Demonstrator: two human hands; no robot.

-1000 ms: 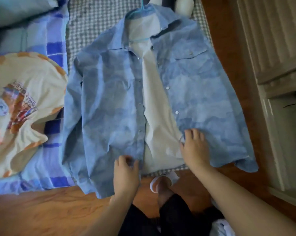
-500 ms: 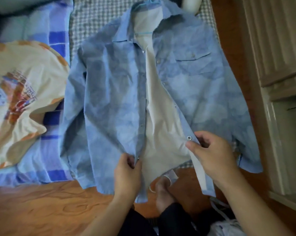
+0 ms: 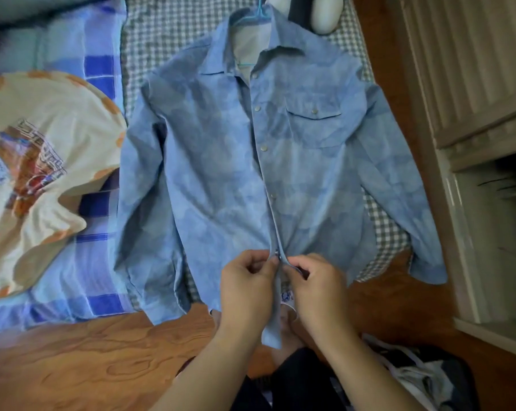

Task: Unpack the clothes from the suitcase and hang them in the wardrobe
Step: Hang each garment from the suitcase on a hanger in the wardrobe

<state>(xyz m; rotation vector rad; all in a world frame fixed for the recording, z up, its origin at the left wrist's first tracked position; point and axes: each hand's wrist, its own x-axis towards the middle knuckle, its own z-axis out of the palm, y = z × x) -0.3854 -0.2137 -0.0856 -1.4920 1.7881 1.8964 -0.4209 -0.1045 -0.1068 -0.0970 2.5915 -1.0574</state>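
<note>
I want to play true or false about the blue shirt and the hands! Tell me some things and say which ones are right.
1. Both hands pinch the front edges of the blue shirt near its bottom. True: the left hand and the right hand meet there at a snap.
2. The shirt lies on the wooden floor. False: most of it lies on a checked cloth; only the hem hangs past the edge over the floor.
3. A light blue hanger sits in the collar. True.
4. The chest pocket has a red flap. False: it is blue like the rest of the shirt.
5. A cream printed T-shirt lies beside the blue shirt. True.
</note>
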